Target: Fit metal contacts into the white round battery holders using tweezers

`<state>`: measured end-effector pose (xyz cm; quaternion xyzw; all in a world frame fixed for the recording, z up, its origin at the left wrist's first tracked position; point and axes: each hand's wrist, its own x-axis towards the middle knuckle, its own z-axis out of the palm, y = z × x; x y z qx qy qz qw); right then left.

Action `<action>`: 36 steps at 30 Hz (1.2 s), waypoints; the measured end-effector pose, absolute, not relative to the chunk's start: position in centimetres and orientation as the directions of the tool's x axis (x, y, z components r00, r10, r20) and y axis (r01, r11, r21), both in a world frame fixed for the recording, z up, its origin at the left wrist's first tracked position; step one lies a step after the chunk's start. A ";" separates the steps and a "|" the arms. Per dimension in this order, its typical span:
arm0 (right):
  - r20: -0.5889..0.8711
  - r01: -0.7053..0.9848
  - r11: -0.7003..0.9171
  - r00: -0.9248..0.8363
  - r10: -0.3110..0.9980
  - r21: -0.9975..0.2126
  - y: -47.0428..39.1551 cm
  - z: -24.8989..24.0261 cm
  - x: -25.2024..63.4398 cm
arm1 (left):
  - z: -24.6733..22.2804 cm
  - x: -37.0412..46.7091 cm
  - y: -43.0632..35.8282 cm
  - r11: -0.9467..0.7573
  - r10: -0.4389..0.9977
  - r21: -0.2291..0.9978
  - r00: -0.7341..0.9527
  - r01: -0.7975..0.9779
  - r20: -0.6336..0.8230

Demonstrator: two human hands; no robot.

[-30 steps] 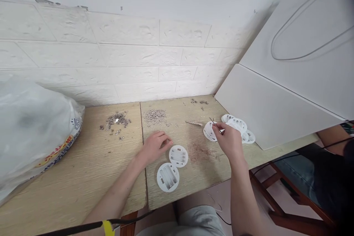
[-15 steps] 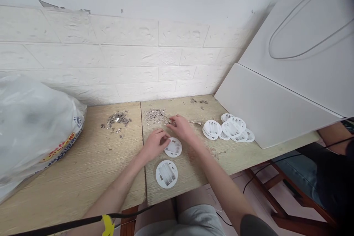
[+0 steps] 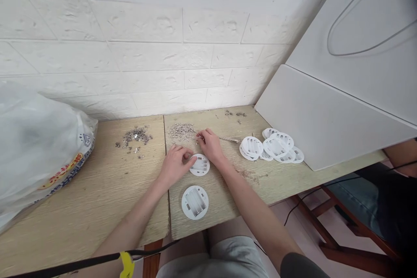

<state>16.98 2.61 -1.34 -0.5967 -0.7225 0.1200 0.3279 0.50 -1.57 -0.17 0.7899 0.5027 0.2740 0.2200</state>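
A round white plastic piece with slots (image 3: 200, 165) lies on the table, its left edge between the thumb and fingers of my left hand (image 3: 177, 161). My right hand (image 3: 209, 144) is closed on thin metal tweezers (image 3: 229, 139), whose tip points left at a pile of small metal parts (image 3: 181, 132). Nearer the front edge lies a second round white piece (image 3: 194, 202), touched by neither hand. Another heap of small metal parts (image 3: 137, 135) is further left.
Several overlapping round white pieces (image 3: 278, 146) lie at the right, beside a leaning white panel (image 3: 325, 117). A large plastic bag (image 3: 45, 139) stands at the left. A black cable crosses the front. At the far right, part of a person shows.
The view has shifted slightly. The tweezers' tip remains at the metal pile, and my left hand stays at the edge of the upper white piece.
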 end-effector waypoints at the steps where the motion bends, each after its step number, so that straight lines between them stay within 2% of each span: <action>1: 0.335 0.779 0.264 -0.074 0.939 -0.569 2.6 -1.4 17.0 | -0.1 0.5 -1.6 -0.404 0.912 0.609 0.355 0.683 0.207; 3: 0.341 0.769 0.273 -0.077 0.937 -0.578 2.6 -1.4 17.0 | -0.1 0.6 -1.7 -0.400 0.913 0.609 0.356 0.685 0.200; 6: 0.355 0.742 0.294 -0.081 0.931 -0.602 2.6 -1.3 16.9 | 0.0 0.6 -1.6 -0.315 0.941 0.723 0.301 0.615 0.153; 10: 0.381 0.704 0.318 -0.073 0.922 -0.635 2.7 -1.2 17.1 | -0.2 0.5 -1.3 -0.155 0.980 0.910 0.173 0.385 0.094; 13: 0.397 0.692 0.325 -0.060 0.916 -0.645 2.6 -1.2 17.3 | -0.2 0.6 -1.0 -0.058 0.994 0.984 0.101 0.171 0.041; 16: 0.403 0.678 0.335 -0.063 0.913 -0.654 2.6 -1.2 17.3 | 0.1 0.7 -1.0 0.054 0.996 0.999 0.068 0.006 -0.054; 19: 0.396 0.667 0.344 -0.080 0.915 -0.661 2.5 -1.1 17.3 | 0.6 0.8 -1.0 0.107 0.994 0.992 0.038 -0.067 -0.105; 30: 0.418 0.651 0.363 -0.075 0.905 -0.667 2.5 -1.0 17.3 | 1.1 1.0 -1.3 0.113 0.993 0.987 -0.025 -0.117 -0.117; 36: 0.352 0.640 0.288 -0.029 0.935 -0.712 2.5 -0.9 17.3 | 1.1 1.0 -1.3 0.125 0.992 0.985 -0.019 -0.119 -0.128</action>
